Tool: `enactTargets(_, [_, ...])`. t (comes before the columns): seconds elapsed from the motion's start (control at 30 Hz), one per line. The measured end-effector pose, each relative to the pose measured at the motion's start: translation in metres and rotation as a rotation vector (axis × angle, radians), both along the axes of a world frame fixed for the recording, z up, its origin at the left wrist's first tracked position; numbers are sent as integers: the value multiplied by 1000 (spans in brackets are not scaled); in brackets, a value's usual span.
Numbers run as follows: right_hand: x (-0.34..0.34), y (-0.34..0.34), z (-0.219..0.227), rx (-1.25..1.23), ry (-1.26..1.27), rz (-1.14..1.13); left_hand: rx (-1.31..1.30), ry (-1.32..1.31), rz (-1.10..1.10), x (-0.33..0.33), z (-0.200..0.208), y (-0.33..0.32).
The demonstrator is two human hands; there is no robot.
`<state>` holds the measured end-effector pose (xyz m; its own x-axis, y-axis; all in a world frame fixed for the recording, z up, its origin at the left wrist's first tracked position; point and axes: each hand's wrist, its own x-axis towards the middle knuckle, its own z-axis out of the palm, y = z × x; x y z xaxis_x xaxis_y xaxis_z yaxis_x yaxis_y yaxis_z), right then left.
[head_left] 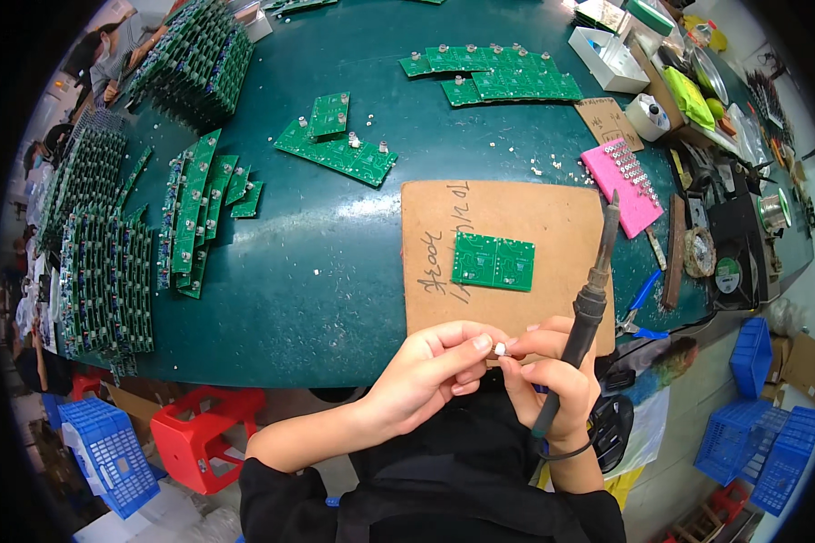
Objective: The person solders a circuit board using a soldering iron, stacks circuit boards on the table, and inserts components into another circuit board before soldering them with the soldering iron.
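In front of my body, my two hands meet at a small white part [500, 348]. My left hand [435, 366] is closed, thumb pressed against the fingers, its tips at the white part. My right hand [557, 385] has a soldering iron [589, 312] lodged in it, the tip pointing up and away. Its thumb and index finger also reach the white part; which hand bears it is hard to see. Beyond my hands a green circuit board [493, 261] lies flat on a brown cardboard sheet [435, 308].
Tall stacks of circuit boards [109, 281] stand at the left. More boards [516, 77] lie at the back. To the right are a pink foam block [623, 188] holding small metal parts, blue-handled cutters [643, 294] and a solder spool [773, 211]. A red stool [204, 434] stands below the table.
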<state>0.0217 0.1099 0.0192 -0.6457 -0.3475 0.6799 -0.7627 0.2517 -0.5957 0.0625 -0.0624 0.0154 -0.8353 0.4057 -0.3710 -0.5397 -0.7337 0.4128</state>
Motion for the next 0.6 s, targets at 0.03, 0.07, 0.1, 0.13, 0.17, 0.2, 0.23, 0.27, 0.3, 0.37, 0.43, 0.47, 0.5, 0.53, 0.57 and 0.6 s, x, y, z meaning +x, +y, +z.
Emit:
enactTargets(0.03, [-1, 0, 0, 6, -26, 6, -46, 24, 12, 0, 0, 0])
enactTargets(0.07, [-1, -1, 0, 9, -25, 7, -43, 25, 14, -1, 1, -1])
enactTargets(0.1, [-1, -2, 0, 6, -30, 12, -134, 41, -15, -2, 3, -2])
enactTargets(0.13, [-1, -3, -1, 0, -35, 21, -228, 57, -40, -2, 3, -3])
enactTargets(0.17, [-2, -4, 0, 0, -34, 27, -227, 57, -34, -2, 1, -4])
enactTargets(0.2, [-3, -5, 1, 16, -32, 27, -201, 63, -36, -2, -2, -6])
enactTargets(0.23, [-4, -6, 2, 32, -29, 25, -174, 69, -40, -2, -4, -7])
enactTargets(0.27, [-5, -6, 3, 34, -28, 29, -172, 70, -36, -3, -2, -8])
enactTargets(0.3, [-6, -7, 3, 50, -40, 24, -232, 57, -40, -5, 2, -8])
enactTargets(0.37, [-8, -9, 4, 66, -53, 26, -291, 40, -39, -6, 3, -9])
enactTargets(0.43, [-10, -12, 6, 63, -87, 44, -373, 144, -9, -8, -1, -11])
enactTargets(0.47, [-9, -12, 3, 67, -87, 45, -370, 144, -8, -9, -2, -12])
enactTargets(0.5, [-7, -12, -4, 40, -126, 43, -446, 207, -7, -10, -3, -14])
enactTargets(0.53, [-5, -13, -7, 13, -166, 40, -522, 270, -7, -10, -4, -15])
enactTargets(0.57, [-5, -14, -6, 17, -168, 40, -519, 269, -7, -11, -7, -15])
enactTargets(0.6, [-6, -16, -6, 17, -181, 33, -539, 298, 0, -11, -11, -16])
